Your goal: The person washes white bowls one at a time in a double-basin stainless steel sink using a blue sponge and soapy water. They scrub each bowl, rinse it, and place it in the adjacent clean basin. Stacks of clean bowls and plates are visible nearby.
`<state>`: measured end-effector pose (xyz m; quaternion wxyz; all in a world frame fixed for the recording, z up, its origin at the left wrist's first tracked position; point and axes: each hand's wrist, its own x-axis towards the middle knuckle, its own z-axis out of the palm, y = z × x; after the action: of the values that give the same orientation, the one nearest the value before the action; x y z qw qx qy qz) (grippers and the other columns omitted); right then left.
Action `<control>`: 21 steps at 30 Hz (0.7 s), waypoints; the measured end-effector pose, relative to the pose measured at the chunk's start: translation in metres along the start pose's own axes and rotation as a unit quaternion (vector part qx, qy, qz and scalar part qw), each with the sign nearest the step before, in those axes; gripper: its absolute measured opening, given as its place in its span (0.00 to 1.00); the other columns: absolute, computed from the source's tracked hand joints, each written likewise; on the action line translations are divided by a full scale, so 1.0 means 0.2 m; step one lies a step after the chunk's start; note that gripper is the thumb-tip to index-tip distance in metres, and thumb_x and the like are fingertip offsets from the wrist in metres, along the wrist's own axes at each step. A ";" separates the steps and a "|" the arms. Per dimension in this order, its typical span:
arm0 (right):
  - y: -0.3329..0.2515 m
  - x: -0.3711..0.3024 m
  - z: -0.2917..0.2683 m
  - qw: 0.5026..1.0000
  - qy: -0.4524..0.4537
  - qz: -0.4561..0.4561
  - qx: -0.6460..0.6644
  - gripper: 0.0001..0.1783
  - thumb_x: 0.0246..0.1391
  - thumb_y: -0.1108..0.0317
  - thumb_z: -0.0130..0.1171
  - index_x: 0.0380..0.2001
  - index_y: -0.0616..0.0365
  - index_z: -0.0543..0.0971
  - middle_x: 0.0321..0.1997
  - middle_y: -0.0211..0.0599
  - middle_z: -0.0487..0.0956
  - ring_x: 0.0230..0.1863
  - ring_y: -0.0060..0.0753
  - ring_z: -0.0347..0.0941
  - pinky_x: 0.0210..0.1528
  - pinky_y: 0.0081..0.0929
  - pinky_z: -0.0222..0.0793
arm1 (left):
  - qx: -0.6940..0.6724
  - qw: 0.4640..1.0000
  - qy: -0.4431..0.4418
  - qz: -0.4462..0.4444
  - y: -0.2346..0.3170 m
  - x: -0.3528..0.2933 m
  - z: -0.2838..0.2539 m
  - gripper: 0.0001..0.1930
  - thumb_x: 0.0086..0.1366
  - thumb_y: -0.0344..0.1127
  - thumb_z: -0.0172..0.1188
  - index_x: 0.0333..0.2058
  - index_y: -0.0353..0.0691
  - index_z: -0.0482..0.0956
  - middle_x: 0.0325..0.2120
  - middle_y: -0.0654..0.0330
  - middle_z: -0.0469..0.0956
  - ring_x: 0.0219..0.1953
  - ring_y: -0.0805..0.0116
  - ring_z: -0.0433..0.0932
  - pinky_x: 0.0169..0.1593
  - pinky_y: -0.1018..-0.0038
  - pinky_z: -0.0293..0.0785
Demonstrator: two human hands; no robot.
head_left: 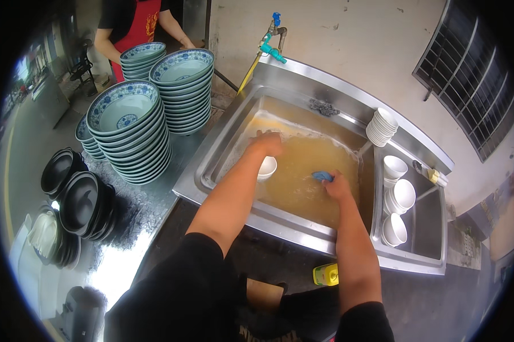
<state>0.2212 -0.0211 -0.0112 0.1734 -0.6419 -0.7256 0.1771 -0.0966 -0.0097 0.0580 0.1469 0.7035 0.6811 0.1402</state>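
My left hand (267,143) reaches into the cloudy, yellowish water of a steel sink (243,206), near its left side. Its fingers point down and are mostly hidden, so I cannot see whether they hold anything. Just below that hand, partly behind my forearm, a small white bowl (267,169) sits in the water. My right hand (338,186) is at the right part of the same basin, its fingers closed on a blue scrubbing cloth (322,176) at the water's surface.
Stacked white bowls (404,195) stand along the sink's right side. A dark steel-wool scrubber (324,107) lies on the back ledge, near a teal tap (273,50). Left, a metal table (140,219) bears tall stacks of patterned bowls (129,108) and black bowls (79,202). A person in a red apron (138,25) stands behind.
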 end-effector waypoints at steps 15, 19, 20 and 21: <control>-0.37 -0.06 -0.10 0.944 -0.057 0.074 0.316 0.20 0.55 0.57 0.65 0.43 0.61 0.76 0.39 0.40 0.82 0.38 0.42 0.81 0.28 0.41 0.79 | -0.197 0.953 -0.196 -0.119 0.06 0.03 0.22 0.15 0.64 0.29 0.51 0.45 0.34 0.81 0.45 0.44 0.81 0.45 0.55 0.84 0.36 0.62 0.83; -0.39 -0.05 0.02 0.984 0.164 -0.034 0.067 0.22 0.53 0.56 0.68 0.44 0.59 0.77 0.44 0.44 0.83 0.43 0.50 0.81 0.43 0.42 0.78 | -0.396 0.885 -0.210 -0.123 0.21 0.01 0.30 0.22 0.69 0.32 0.48 0.61 0.39 0.66 0.49 0.50 0.77 0.44 0.56 0.83 0.39 0.61 0.85; -0.36 -0.04 0.05 0.986 0.152 -0.021 0.062 0.23 0.52 0.55 0.68 0.44 0.60 0.77 0.45 0.46 0.83 0.44 0.51 0.81 0.46 0.42 0.77 | -0.419 0.869 -0.231 -0.125 0.25 0.01 0.30 0.22 0.71 0.35 0.49 0.62 0.40 0.65 0.52 0.51 0.76 0.46 0.57 0.82 0.42 0.61 0.85; -0.35 -0.02 0.06 0.989 0.138 -0.012 0.058 0.23 0.52 0.55 0.68 0.44 0.60 0.77 0.45 0.48 0.82 0.45 0.52 0.81 0.48 0.42 0.76 | -0.442 0.852 -0.248 -0.129 0.26 0.00 0.30 0.21 0.73 0.38 0.50 0.62 0.41 0.64 0.54 0.53 0.75 0.48 0.57 0.82 0.44 0.61 0.85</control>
<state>0.1548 -0.0341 0.0120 0.3104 -0.6406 -0.6909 0.1265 -0.0248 -0.0115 0.0242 0.6230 0.4815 0.5733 0.2268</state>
